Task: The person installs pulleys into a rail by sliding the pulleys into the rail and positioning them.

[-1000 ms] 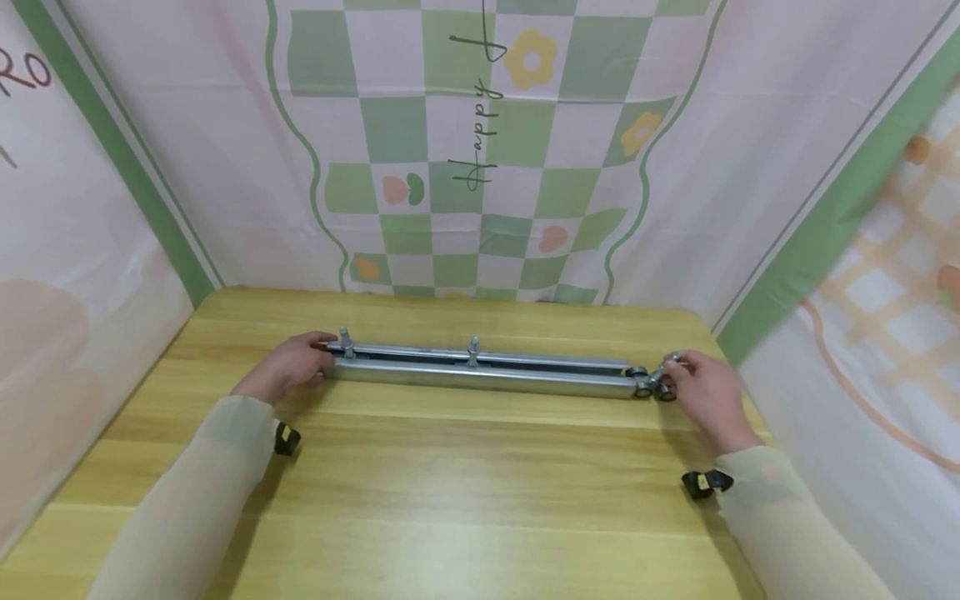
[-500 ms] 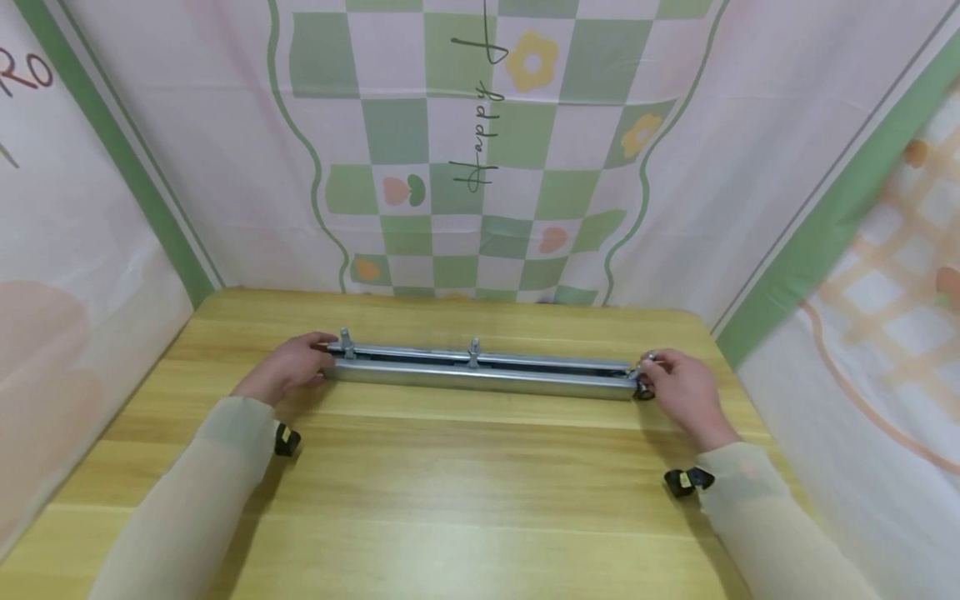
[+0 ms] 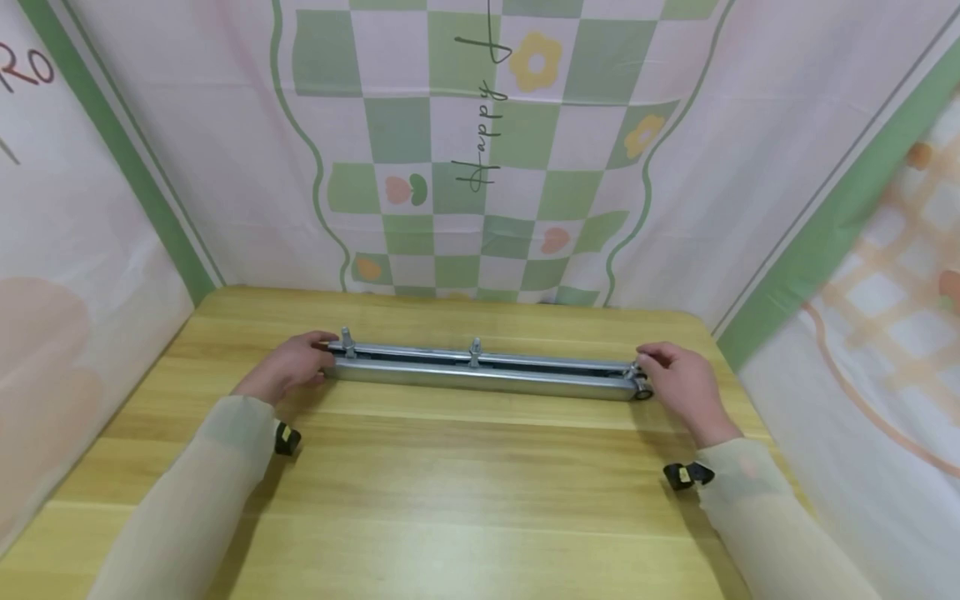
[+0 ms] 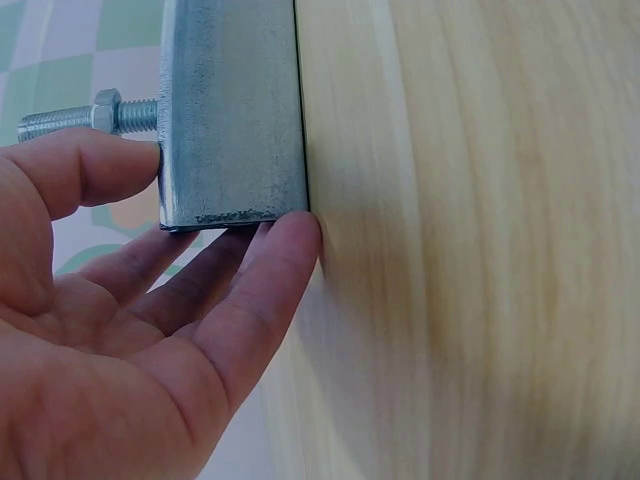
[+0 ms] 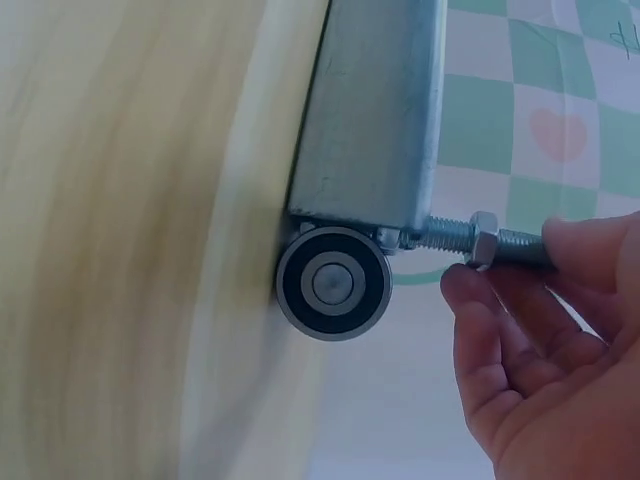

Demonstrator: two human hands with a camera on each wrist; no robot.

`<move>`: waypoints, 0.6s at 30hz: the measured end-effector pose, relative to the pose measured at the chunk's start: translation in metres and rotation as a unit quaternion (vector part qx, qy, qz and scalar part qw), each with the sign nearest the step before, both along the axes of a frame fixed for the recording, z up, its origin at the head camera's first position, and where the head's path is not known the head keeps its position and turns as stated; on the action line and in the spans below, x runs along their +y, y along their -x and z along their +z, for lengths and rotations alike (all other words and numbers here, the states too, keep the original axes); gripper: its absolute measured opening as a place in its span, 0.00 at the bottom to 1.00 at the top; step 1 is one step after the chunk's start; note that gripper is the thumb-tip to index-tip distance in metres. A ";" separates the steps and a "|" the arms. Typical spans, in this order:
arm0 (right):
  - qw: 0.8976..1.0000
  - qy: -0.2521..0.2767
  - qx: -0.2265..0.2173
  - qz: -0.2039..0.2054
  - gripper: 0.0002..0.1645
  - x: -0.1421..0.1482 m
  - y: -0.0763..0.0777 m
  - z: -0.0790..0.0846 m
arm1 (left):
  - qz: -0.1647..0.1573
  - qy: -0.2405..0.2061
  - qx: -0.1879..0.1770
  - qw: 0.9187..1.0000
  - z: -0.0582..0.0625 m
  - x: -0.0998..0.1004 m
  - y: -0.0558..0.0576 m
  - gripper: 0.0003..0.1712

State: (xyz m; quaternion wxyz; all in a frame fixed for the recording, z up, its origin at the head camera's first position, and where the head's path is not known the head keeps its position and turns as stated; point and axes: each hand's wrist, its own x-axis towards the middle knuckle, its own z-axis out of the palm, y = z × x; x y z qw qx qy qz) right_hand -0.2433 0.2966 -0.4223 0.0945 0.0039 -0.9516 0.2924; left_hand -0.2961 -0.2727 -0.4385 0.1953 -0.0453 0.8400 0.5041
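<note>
A silver metal channel rail (image 3: pixel 480 381) with an open slot along its top lies across the wooden table. My left hand (image 3: pixel 296 360) holds its left end; in the left wrist view the thumb rests on the slot side and a finger on the opposite edge. Two bolts (image 3: pixel 475 352) with nuts stand upright from the slot. At the right end, a roller trolley is partly inside the rail, one wheel (image 5: pixel 333 284) sticking out. My right hand (image 3: pixel 684 385) pinches the tip of that trolley's threaded bolt (image 5: pixel 448 235), which carries a hex nut (image 5: pixel 484 240).
The wooden table (image 3: pixel 450 500) extends in front of the rail. A patterned cloth backdrop (image 3: pixel 480 150) hangs behind it, with more cloth at both sides. Black straps (image 3: pixel 686 476) sit on the wrists.
My right hand has moved left, pushing the roller trolley from outside the rail partly into its right end. The left hand and the rail have stayed in place.
</note>
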 end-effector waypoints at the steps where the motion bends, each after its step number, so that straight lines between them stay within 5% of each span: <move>1: 1.000 -0.005 0.001 0.004 0.25 -0.001 0.000 0.001 | 0.001 -0.001 0.000 1.000 0.000 0.000 0.000 0.34; 18: 0.998 -0.032 -0.016 0.051 0.23 -0.025 0.008 0.012 | 0.001 -0.001 0.002 1.000 -0.002 -0.002 0.001 0.34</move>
